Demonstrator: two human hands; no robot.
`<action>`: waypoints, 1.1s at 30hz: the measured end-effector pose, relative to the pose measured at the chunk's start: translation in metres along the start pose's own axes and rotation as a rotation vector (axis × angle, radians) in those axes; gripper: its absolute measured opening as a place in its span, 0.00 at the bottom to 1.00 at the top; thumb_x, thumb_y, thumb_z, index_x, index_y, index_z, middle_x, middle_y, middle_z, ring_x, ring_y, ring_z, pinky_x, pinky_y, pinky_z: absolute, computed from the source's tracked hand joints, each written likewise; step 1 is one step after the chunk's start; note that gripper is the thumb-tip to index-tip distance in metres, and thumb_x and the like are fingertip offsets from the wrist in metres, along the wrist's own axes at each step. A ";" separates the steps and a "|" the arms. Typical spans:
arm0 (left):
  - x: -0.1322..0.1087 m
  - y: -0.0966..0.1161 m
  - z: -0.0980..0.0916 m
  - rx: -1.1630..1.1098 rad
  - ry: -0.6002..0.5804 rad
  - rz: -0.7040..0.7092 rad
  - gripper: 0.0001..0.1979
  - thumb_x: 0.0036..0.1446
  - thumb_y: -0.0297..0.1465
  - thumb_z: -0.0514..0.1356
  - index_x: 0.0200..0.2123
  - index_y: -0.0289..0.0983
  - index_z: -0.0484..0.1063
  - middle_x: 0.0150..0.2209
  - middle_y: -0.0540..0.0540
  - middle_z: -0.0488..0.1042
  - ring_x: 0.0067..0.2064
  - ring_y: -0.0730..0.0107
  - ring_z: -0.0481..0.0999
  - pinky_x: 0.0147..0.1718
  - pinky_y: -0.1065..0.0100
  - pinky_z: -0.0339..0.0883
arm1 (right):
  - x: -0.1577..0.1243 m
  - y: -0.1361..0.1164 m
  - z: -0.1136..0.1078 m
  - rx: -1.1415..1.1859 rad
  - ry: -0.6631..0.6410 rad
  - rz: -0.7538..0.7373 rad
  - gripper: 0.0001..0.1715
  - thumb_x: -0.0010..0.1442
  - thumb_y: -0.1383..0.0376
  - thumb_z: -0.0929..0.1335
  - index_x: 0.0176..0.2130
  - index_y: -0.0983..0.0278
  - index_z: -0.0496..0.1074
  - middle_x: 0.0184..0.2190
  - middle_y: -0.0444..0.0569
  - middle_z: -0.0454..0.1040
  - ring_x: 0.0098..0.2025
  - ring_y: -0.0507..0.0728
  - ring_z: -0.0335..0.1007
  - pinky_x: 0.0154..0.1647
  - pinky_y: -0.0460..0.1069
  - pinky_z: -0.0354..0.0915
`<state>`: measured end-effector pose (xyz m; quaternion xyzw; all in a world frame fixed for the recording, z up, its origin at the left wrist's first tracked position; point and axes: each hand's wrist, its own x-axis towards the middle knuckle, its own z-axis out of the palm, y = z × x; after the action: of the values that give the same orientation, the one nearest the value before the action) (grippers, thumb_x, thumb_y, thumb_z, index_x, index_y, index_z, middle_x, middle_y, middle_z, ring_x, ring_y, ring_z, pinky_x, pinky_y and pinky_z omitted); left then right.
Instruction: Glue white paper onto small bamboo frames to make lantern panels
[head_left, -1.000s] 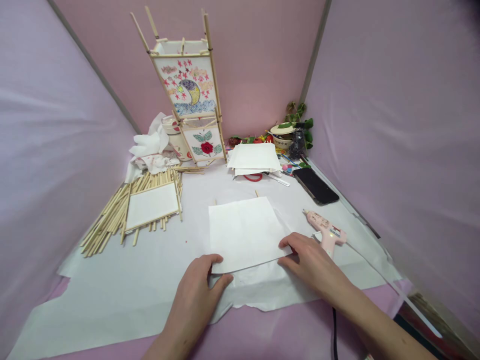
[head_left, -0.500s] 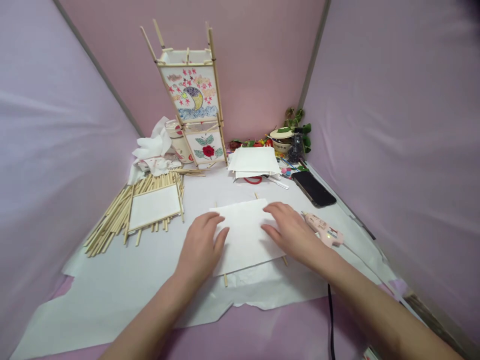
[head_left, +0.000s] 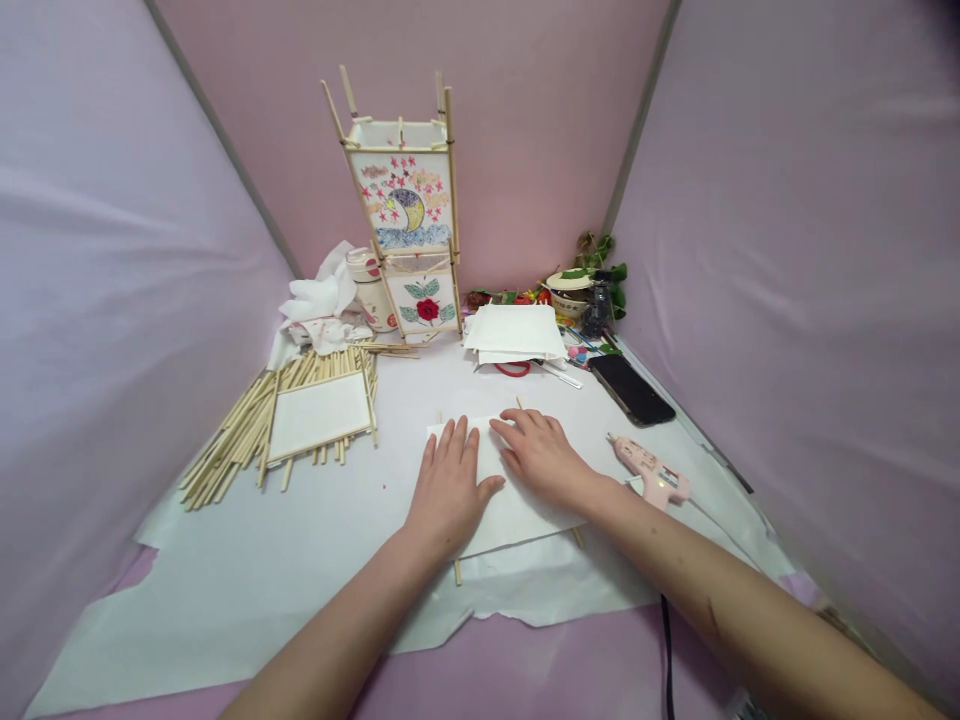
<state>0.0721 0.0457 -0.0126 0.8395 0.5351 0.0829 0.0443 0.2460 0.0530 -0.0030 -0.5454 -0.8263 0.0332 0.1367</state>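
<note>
A white paper sheet [head_left: 517, 515] lies over thin wooden sticks, whose ends poke out beyond its top and bottom edges. Flat on the sheet's left part rests my left hand [head_left: 451, 485], fingers spread and pointing away from me. My right hand [head_left: 538, 455] lies on its upper right part, fingers apart and slightly bent, the tips close to my left fingers. Neither hand holds anything. To the right of them is a pink glue gun [head_left: 651, 472].
Wooden sticks [head_left: 232, 440] with a papered frame [head_left: 321, 415] are at the left. Behind stand a decorated lantern [head_left: 409, 205] and a cup [head_left: 373, 300]. Stacked paper [head_left: 514, 332], a phone [head_left: 631, 388] and a bowl [head_left: 570, 300] are at the back right.
My left hand has come down flat onto the sheet, its fingers spread. My right hand has moved left across the sheet's upper part. The view has shifted slightly.
</note>
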 end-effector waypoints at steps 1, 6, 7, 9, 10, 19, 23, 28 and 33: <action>0.002 0.001 0.000 0.007 0.006 0.004 0.33 0.63 0.40 0.55 0.65 0.28 0.54 0.69 0.35 0.45 0.70 0.52 0.41 0.66 0.48 0.39 | 0.002 -0.001 0.000 -0.004 0.004 -0.003 0.24 0.65 0.68 0.60 0.60 0.61 0.61 0.59 0.54 0.63 0.59 0.62 0.55 0.56 0.58 0.53; 0.012 0.001 0.006 0.004 -0.034 0.015 0.33 0.63 0.41 0.54 0.66 0.29 0.53 0.69 0.36 0.47 0.70 0.53 0.44 0.66 0.49 0.41 | 0.007 -0.007 0.004 -0.057 -0.052 -0.002 0.23 0.65 0.69 0.61 0.58 0.59 0.63 0.56 0.54 0.66 0.55 0.62 0.59 0.54 0.57 0.54; 0.013 0.001 0.007 0.003 -0.051 0.014 0.34 0.63 0.42 0.53 0.66 0.28 0.52 0.68 0.35 0.47 0.70 0.53 0.44 0.66 0.50 0.41 | 0.006 -0.007 0.004 -0.070 -0.054 0.001 0.22 0.65 0.69 0.61 0.58 0.59 0.63 0.55 0.54 0.67 0.55 0.63 0.60 0.53 0.57 0.54; 0.012 0.000 0.007 0.013 -0.076 0.006 0.36 0.64 0.44 0.52 0.66 0.26 0.51 0.68 0.34 0.47 0.70 0.53 0.44 0.66 0.51 0.41 | 0.003 -0.007 0.005 -0.095 -0.041 0.004 0.22 0.65 0.69 0.61 0.57 0.60 0.63 0.55 0.54 0.67 0.55 0.63 0.60 0.53 0.57 0.54; 0.010 -0.001 0.007 0.023 -0.079 -0.003 0.37 0.64 0.45 0.52 0.66 0.25 0.50 0.68 0.33 0.46 0.70 0.53 0.44 0.66 0.51 0.41 | 0.001 -0.006 0.004 -0.105 -0.032 0.005 0.21 0.65 0.69 0.61 0.57 0.60 0.64 0.55 0.54 0.67 0.55 0.63 0.60 0.53 0.57 0.54; -0.011 -0.013 0.003 0.081 -0.060 -0.161 0.42 0.62 0.51 0.50 0.66 0.23 0.49 0.69 0.31 0.43 0.70 0.52 0.42 0.66 0.52 0.41 | -0.018 0.007 -0.001 -0.165 -0.012 0.172 0.19 0.66 0.65 0.59 0.55 0.66 0.64 0.54 0.57 0.68 0.54 0.63 0.61 0.52 0.58 0.54; -0.013 -0.016 0.008 0.086 -0.065 -0.173 0.43 0.63 0.52 0.47 0.67 0.23 0.46 0.69 0.32 0.43 0.70 0.52 0.41 0.66 0.49 0.37 | -0.019 0.008 0.003 -0.151 -0.016 0.213 0.22 0.66 0.64 0.59 0.58 0.67 0.62 0.55 0.58 0.68 0.55 0.64 0.61 0.53 0.60 0.55; -0.023 -0.020 -0.001 0.051 0.037 -0.127 0.39 0.64 0.49 0.49 0.67 0.27 0.47 0.69 0.31 0.45 0.70 0.48 0.43 0.64 0.40 0.40 | -0.029 0.005 -0.008 -0.098 -0.005 0.205 0.24 0.67 0.62 0.61 0.60 0.67 0.61 0.60 0.58 0.65 0.59 0.65 0.58 0.56 0.63 0.55; -0.066 -0.012 -0.012 0.052 0.077 0.326 0.32 0.64 0.43 0.53 0.66 0.34 0.52 0.68 0.37 0.50 0.69 0.54 0.46 0.64 0.49 0.49 | -0.079 -0.011 -0.018 -0.018 0.027 -0.131 0.27 0.67 0.62 0.63 0.62 0.67 0.59 0.62 0.57 0.62 0.61 0.63 0.56 0.58 0.58 0.57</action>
<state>0.0318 -0.0094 -0.0089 0.9123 0.3950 0.1074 -0.0119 0.2703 -0.0247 0.0011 -0.4919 -0.8584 0.0095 0.1451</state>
